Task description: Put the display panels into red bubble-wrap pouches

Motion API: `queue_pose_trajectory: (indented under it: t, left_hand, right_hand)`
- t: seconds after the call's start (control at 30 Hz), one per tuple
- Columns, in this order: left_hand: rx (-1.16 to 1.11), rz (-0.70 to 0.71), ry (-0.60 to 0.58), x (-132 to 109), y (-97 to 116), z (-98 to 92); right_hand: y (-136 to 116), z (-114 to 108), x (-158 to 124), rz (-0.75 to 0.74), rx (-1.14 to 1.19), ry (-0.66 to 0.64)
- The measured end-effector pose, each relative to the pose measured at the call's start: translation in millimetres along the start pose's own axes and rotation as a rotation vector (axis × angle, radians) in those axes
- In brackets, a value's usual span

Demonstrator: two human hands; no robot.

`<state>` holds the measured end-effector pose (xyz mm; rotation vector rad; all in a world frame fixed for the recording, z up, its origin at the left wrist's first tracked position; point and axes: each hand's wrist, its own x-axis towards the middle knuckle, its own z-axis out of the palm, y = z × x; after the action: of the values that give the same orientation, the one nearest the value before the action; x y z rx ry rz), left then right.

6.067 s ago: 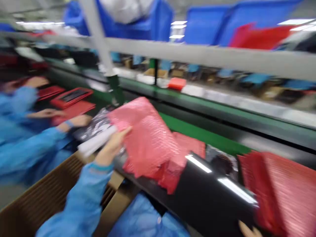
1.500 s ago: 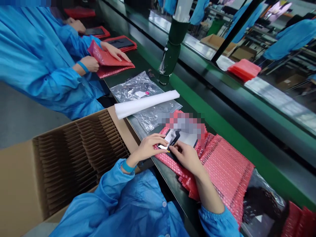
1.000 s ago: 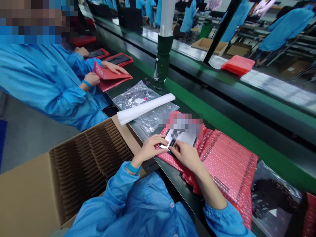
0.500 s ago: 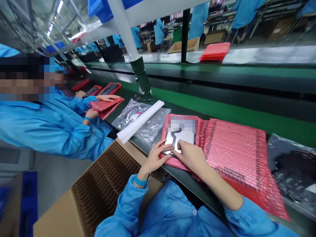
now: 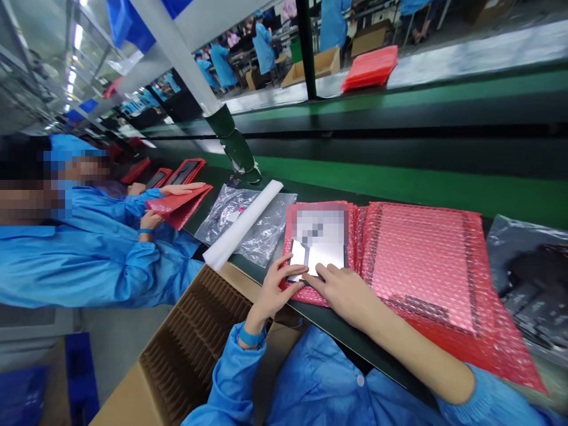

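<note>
A flat panel with a bright mirror-like face (image 5: 326, 251) and dark edges lies on a pink bubble-wrap sleeve (image 5: 288, 228). A dark strip crosses its face; I cannot tell if it is a part or a reflection. Fingers spread, my left hand (image 5: 270, 293) rests at the panel's near left corner. My right hand (image 5: 348, 293) lies over the near edge, its fingers loosely bent and its index fingertip close to my left fingers. A small orange spot (image 5: 303, 278) shows between the fingertips. Beside the panel on the right is a stack of pink bubble-wrap bags (image 5: 421, 260).
A white foam roll (image 5: 244, 225) lies across a clear plastic bag (image 5: 275, 222) at the left. An open carton with dividers (image 5: 195, 337) stands below the bench edge. A co-worker (image 5: 97, 236) handles a red sleeve (image 5: 181, 204). Bagged dark items (image 5: 536, 284) sit far right.
The camera view has shifted and tilted slightly. My right hand's fingers have uncurled somewhat over the panel's near edge. My left hand stays at the corner.
</note>
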<state>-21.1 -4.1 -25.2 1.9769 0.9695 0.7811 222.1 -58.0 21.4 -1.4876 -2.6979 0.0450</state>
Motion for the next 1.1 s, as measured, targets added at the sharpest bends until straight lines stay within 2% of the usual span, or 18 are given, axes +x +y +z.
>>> queue_pose_trajectory:
  t: [0.17,0.47,0.63,0.77,0.83,0.93,0.97,1.03,1.1]
  left_hand:
    - [0.021,-0.001,0.003,-2,-3,1.2]
    - [0.017,-0.038,0.005,-3,-2,1.5]
    - [0.051,-0.018,0.016,-7,-5,4.3]
    - [0.092,-0.012,0.023,-6,-10,5.1]
    - [0.097,-0.004,0.019,-3,-9,5.9]
    - [0.084,0.011,0.037,1,-4,8.1]
    - [0.075,0.019,0.048,2,-3,8.5]
    - [0.05,0.038,0.066,5,0,7.6]
    - [0.025,0.068,0.074,7,2,5.4]
  right_hand:
    - [0,-2,-1,-0.069,0.014,-0.051]
    - [0,0,-3,-0.014,-0.003,-0.031]
    - [-9,-11,-4,0.039,0.019,-0.074]
    - [-17,-22,-11,0.074,0.032,-0.034]
    - [-16,-26,-24,0.086,0.06,0.047]
    - [-7,-25,-64,0.148,0.128,0.238]
    - [0,-23,-81,0.196,0.13,0.313]
    - [19,-13,-117,0.307,0.156,0.374]
    - [42,0,-150,0.319,0.156,0.434]
